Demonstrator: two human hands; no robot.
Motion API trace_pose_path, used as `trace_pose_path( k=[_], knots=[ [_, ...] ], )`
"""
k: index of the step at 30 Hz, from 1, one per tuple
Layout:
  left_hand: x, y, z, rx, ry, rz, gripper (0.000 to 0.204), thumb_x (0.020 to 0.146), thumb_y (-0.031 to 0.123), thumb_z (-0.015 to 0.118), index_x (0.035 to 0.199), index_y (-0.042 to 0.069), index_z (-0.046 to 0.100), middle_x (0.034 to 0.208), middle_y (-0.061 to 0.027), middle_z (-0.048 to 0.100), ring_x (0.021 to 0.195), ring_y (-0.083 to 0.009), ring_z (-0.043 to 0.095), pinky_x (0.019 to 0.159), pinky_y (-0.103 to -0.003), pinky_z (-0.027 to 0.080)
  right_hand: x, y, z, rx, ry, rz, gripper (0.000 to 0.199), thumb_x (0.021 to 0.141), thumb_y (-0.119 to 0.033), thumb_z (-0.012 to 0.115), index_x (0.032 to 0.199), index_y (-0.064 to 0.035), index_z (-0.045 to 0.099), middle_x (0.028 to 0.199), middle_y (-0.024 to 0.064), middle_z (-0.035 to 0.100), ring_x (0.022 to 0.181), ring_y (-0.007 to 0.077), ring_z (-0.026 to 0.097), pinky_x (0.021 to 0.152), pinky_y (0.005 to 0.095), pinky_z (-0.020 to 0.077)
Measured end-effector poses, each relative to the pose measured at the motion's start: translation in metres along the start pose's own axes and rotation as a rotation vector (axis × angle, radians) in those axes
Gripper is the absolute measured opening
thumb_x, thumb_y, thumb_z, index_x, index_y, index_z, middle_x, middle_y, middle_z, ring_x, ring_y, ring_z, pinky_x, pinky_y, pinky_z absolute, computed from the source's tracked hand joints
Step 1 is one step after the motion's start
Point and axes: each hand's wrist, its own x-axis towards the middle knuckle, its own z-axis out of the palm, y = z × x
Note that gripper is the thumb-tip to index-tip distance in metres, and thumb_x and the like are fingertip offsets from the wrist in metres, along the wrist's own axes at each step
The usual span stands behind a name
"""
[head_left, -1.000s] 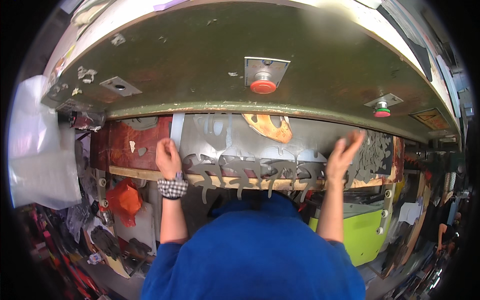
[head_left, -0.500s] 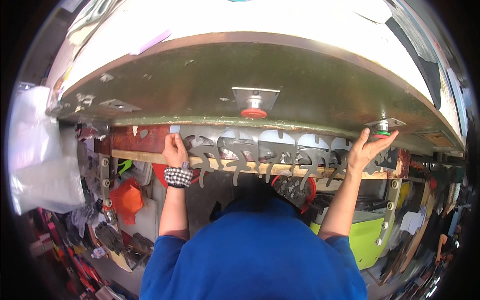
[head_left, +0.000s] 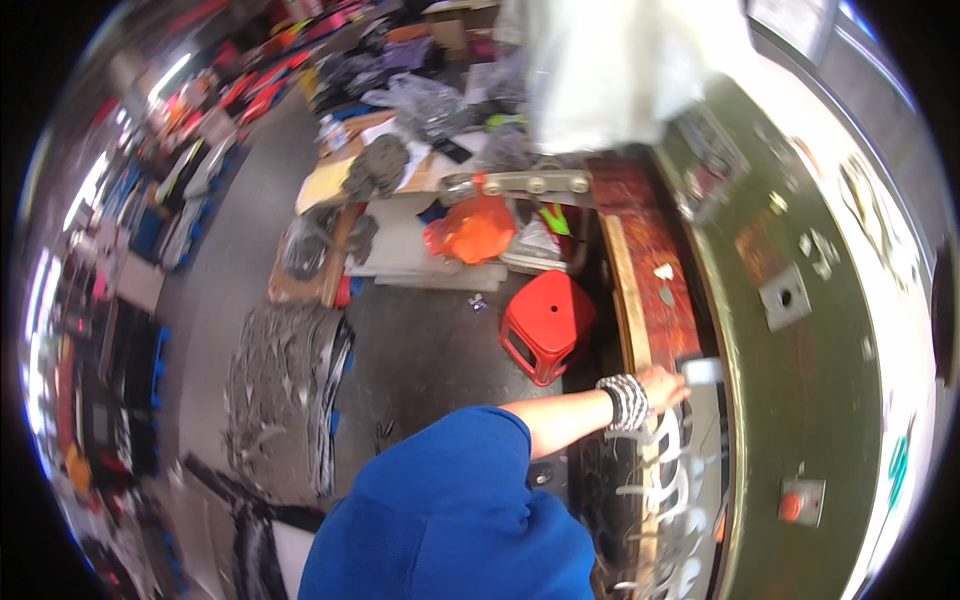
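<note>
Across the floor at left, a ragged pile of grey cut sheets (head_left: 285,390), presumably finished cutting. Next, a glossy red plastic stool (head_left: 548,310). Now the left hand (head_left: 662,388), fingers bunched, whether pinching I can't tell! Just below, the shiny, curve-slotted sheet (head_left: 668,478) overlaps the wooden bench edge (head_left: 626,290), openings already cut; what's left doesn't show. Rightmost, a smooth green machine panel (head_left: 815,400). Right hand's out of view.

Your short cloth sleeve (head_left: 450,500) is blue, your fabric wristband (head_left: 622,402) checked black-and-white, the thin curved cut-outs (head_left: 668,478) pale grey, the square plastic stool (head_left: 550,305) red.
</note>
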Motion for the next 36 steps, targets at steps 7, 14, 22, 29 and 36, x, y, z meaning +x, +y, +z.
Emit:
trace_pose_path(
  k=[7, 14, 22, 29, 36],
  knots=[
    [-0.057, -0.021, -0.018, -0.059, 0.269, 0.138, 0.031, 0.084, 0.028, 0.062, 0.065, 0.004, 0.056, 0.052, -0.0175, 0.054, 0.053, -0.0366, 0.059, 0.054, -0.046, 0.049, 0.029, -0.151, 0.031, 0.226, 0.045, -0.362, 0.039, 0.085, -0.032, 0.068, 0.100, 0.0035, 0.064, 0.088, 0.0180, 0.067, 0.078, 0.0315, 0.064, 0.069, 0.0393, 0.0522],
    [-0.121, -0.044, -0.062, -0.242, 0.233, 0.119, 0.021, 0.087, 0.022, 0.060, 0.075, 0.005, 0.056, 0.054, -0.0147, 0.053, 0.049, -0.0343, 0.055, 0.052, -0.042, 0.046, -0.011, -0.319, 0.027, 0.128, -0.083, -0.778, 0.062, 0.072, -0.036, 0.081, 0.114, 0.0038, 0.060, 0.091, 0.0178, 0.069, 0.078, 0.0335, 0.067, 0.068, 0.0411, 0.0549],
    [-0.091, -0.017, -0.101, -0.561, 0.206, 0.060, 0.017, 0.088, 0.009, 0.056, 0.104, 0.005, 0.059, 0.087, -0.0104, 0.059, 0.083, -0.0185, 0.058, 0.072, -0.032, 0.049, -0.048, -0.313, 0.030, 0.445, -0.471, -0.181, 0.060, 0.062, -0.018, 0.084, 0.114, 0.0005, 0.061, 0.103, 0.0149, 0.067, 0.092, 0.0249, 0.064, 0.085, 0.0358, 0.0498],
    [-0.071, 0.067, -0.057, -0.347, -0.071, 0.302, 0.019, 0.092, 0.019, 0.052, 0.092, 0.005, 0.065, 0.084, -0.0124, 0.063, 0.078, -0.0296, 0.061, 0.071, -0.040, 0.046, -0.035, -0.279, 0.024, 0.916, -0.666, 0.413, 0.094, 0.060, -0.012, 0.089, 0.138, -0.0029, 0.038, 0.118, 0.0208, 0.058, 0.109, 0.0253, 0.058, 0.090, 0.0349, 0.0493],
    [-0.066, 0.097, 0.019, -0.177, 0.064, 0.323, 0.035, 0.097, 0.027, 0.041, 0.079, 0.005, 0.061, 0.069, -0.0123, 0.058, 0.073, -0.0331, 0.055, 0.070, -0.043, 0.042, -0.019, -0.270, 0.029, 1.140, -0.745, 0.540, 0.094, 0.064, -0.004, 0.085, 0.140, 0.0030, 0.031, 0.110, 0.0212, 0.062, 0.097, 0.0211, 0.063, 0.083, 0.0299, 0.0519]
  ],
)
